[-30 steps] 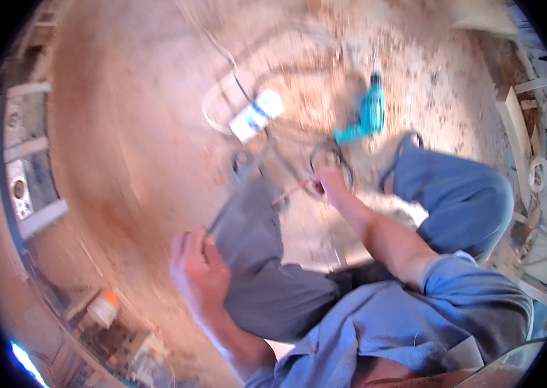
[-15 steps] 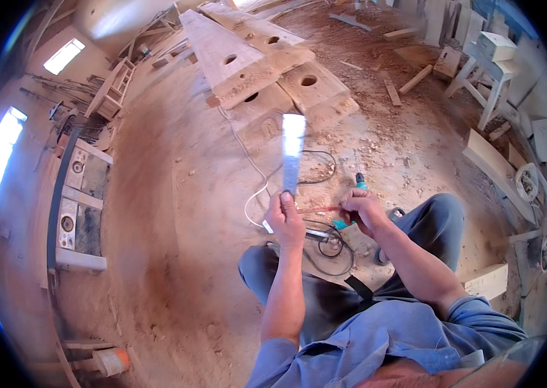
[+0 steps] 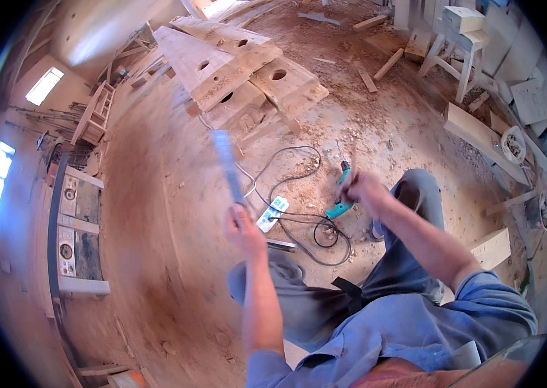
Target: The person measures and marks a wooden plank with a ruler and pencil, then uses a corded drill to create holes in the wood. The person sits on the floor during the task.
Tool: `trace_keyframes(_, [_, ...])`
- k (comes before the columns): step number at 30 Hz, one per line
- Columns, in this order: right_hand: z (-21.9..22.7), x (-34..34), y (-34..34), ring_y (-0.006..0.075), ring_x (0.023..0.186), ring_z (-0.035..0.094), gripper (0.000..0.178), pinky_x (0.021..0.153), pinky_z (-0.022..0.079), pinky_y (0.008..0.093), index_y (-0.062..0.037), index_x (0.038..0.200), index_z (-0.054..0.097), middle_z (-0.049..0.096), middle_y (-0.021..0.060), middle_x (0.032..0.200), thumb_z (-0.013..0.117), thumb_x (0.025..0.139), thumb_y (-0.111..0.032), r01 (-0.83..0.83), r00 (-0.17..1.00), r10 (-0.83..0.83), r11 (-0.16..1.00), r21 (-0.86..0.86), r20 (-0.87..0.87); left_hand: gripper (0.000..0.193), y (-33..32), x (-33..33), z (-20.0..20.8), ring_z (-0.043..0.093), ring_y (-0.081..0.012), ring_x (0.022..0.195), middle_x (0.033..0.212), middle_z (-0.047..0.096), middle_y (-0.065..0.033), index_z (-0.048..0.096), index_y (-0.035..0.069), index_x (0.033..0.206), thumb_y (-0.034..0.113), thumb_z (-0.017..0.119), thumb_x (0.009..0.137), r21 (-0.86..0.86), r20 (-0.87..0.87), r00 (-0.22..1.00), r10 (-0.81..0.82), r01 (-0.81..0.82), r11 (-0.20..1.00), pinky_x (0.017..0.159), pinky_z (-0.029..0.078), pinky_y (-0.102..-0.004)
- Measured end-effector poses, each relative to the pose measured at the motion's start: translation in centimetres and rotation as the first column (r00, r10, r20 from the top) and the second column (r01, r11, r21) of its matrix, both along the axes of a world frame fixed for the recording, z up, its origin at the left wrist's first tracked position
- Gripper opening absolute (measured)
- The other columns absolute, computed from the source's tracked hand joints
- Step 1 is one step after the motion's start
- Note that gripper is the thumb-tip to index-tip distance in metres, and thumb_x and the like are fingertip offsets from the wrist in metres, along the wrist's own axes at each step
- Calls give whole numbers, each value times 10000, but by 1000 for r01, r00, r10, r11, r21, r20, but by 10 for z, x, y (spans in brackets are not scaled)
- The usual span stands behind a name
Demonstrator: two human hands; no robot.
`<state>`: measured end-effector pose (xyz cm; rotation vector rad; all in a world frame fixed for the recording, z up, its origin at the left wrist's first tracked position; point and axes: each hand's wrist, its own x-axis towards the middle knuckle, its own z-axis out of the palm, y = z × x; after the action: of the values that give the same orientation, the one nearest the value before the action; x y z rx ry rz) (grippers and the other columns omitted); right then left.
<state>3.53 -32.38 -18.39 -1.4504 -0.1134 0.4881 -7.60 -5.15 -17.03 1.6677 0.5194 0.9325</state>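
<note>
My left hand (image 3: 245, 229) is closed round the lower end of a flat metal strip (image 3: 227, 161), which stands up and away from me and is smeared by motion; ruler or blade, I cannot tell. My right hand (image 3: 365, 193) is blurred, its fingers pinched on a thin reddish stick (image 3: 353, 160) that points upward. Just beside and beneath that hand, a teal power drill (image 3: 338, 205) with a black chuck lies on the floor. Between my hands lies a white power strip (image 3: 273, 214), with a black cord (image 3: 291, 149) looping around it.
Ahead, thick wooden slabs (image 3: 212, 81) with round holes lie stacked on the dusty floor. A wooden stool (image 3: 461, 48), a long beam (image 3: 483, 142) and a white bucket (image 3: 514, 145) are at the right. Machine panels (image 3: 66, 251) stand at the left. Wood chips (image 3: 367, 132) litter the ground.
My hands have moved apart. The left one has gone left with the strip, which now leans left. The reddish stick, earlier stretched toward my left hand, now points up from my right.
</note>
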Motion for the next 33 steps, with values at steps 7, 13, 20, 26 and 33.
trace_keyframes(7, [45,176,46,139,729,560,185,657,453,291,-37,919,622,636,60,808,484,843,60,470,613,-728,648,599,306,372,53,64,53,409,-82,542,616,459,8,519,64,759,297,575,1043,17,292,956,13,-19,1000,498,302,-260])
trace_keyframes(13, [61,203,120,100,819,531,220,766,436,251,-34,912,613,612,19,849,441,879,100,501,454,-799,595,629,395,420,64,90,38,407,-98,530,596,454,-1,511,64,741,357,590,1031,91,207,978,27,-46,995,510,306,-256])
trace_keyframes(20, [60,217,131,72,771,516,225,702,423,225,-21,878,599,611,14,833,420,900,115,545,251,-821,557,626,513,442,82,121,32,408,-120,522,579,443,-12,495,61,727,355,538,1054,151,151,988,10,-34,988,527,345,-256])
trace_keyframes(26, [54,270,163,119,781,560,221,722,457,262,-31,856,611,638,36,844,437,877,104,610,292,-831,543,577,474,413,93,123,24,408,-113,536,605,458,-14,506,58,757,338,535,1059,162,160,986,46,-72,984,508,293,-271])
trace_keyframes(33, [55,259,136,166,820,601,139,750,482,298,-42,893,644,661,63,891,574,885,78,520,267,-672,704,484,691,426,97,123,27,397,-104,518,559,434,-8,476,94,702,323,545,1054,-291,159,948,275,-221,931,490,269,-272])
